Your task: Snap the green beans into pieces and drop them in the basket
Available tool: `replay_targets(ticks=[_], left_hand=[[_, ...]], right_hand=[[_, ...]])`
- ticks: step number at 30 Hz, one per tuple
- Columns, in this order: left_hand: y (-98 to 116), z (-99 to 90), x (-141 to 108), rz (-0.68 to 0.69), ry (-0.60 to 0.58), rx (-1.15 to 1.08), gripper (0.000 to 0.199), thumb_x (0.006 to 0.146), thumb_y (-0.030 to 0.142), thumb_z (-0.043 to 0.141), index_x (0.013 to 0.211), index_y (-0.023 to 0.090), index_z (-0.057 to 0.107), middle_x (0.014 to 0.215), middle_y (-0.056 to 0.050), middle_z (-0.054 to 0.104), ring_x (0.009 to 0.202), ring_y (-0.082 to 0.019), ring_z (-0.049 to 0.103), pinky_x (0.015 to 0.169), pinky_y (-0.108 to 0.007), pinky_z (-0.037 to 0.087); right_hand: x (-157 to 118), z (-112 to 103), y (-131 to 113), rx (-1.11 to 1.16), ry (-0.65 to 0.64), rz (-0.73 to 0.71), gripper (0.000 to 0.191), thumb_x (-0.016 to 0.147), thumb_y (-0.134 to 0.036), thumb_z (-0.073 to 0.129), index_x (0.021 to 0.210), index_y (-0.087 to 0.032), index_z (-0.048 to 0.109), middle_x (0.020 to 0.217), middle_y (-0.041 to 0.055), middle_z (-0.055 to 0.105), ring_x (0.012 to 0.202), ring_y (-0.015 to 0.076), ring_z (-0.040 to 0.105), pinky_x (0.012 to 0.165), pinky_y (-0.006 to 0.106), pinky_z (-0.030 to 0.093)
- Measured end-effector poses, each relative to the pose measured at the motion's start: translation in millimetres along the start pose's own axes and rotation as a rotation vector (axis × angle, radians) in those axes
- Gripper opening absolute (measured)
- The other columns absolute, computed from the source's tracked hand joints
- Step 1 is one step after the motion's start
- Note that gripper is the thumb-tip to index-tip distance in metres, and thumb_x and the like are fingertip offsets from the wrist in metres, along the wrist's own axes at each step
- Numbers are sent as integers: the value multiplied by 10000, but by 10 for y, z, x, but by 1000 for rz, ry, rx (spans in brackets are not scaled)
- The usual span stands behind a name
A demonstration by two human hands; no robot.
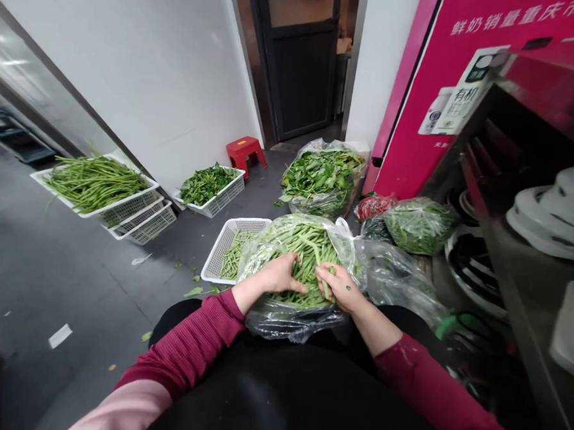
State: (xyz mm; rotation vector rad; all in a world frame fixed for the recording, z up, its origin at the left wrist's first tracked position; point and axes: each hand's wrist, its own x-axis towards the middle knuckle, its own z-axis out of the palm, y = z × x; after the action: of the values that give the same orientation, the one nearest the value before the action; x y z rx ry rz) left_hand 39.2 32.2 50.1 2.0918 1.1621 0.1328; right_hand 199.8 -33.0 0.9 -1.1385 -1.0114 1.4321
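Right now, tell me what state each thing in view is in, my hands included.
Left hand, open over the beans
Right hand, closed on at least one bean
Bean bag, open, well filled
Near basket, partly filled
Stacked baskets, top one heaped
Leaf basket, heaped
Leaf bag, open, full
Side bag, filled; closure unclear
Stool, upright
Door, apparently ajar

Light is soft and even — glare streaks the plastic bag (286,323) below the fingers (289,261). Far left of them, the rack (18,137) blurs.
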Motion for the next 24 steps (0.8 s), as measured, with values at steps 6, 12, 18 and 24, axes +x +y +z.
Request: replay_targets(ticks=[6, 12, 18, 24], left_hand=[[47, -155, 195, -12, -113, -1126, 380, 744, 511, 475, 883, 158, 495, 482, 98, 230, 342, -15, 148, 332, -135, 127], [33, -56, 241, 35, 195, -1128, 313, 724, 466, 530, 732, 172, 423, 492, 89, 308, 361, -18, 202, 352, -143, 173], [337, 99, -237, 254, 481, -492, 214, 713, 379, 563, 707, 165, 555, 674, -13, 555, 631, -95, 494, 611, -214, 398], [385, 196, -167, -18, 161, -855, 286, 739, 449, 507, 729, 166, 475, 464, 64, 393, 352, -42, 318, 357, -176, 261]], right_hand=[[-83, -28, 7, 327, -451, 184, 281, 712, -338, 565, 552, -180, 397, 435, -71, 324, 329, 43, 257, 300, 171, 174], [-35, 2, 33, 521, -236, 235, 264, 736, -428, 536, 682, -175, 483, 478, -79, 322, 328, 29, 211, 301, 162, 156], [128, -1, 153, 608, 68, 271, 354, 717, -464, 561, 588, -187, 382, 427, -92, 269, 316, 29, 201, 290, 162, 161], [123, 20, 163, 565, 51, 287, 308, 724, -486, 549, 686, -189, 475, 499, -49, 448, 393, 70, 427, 361, 189, 348]])
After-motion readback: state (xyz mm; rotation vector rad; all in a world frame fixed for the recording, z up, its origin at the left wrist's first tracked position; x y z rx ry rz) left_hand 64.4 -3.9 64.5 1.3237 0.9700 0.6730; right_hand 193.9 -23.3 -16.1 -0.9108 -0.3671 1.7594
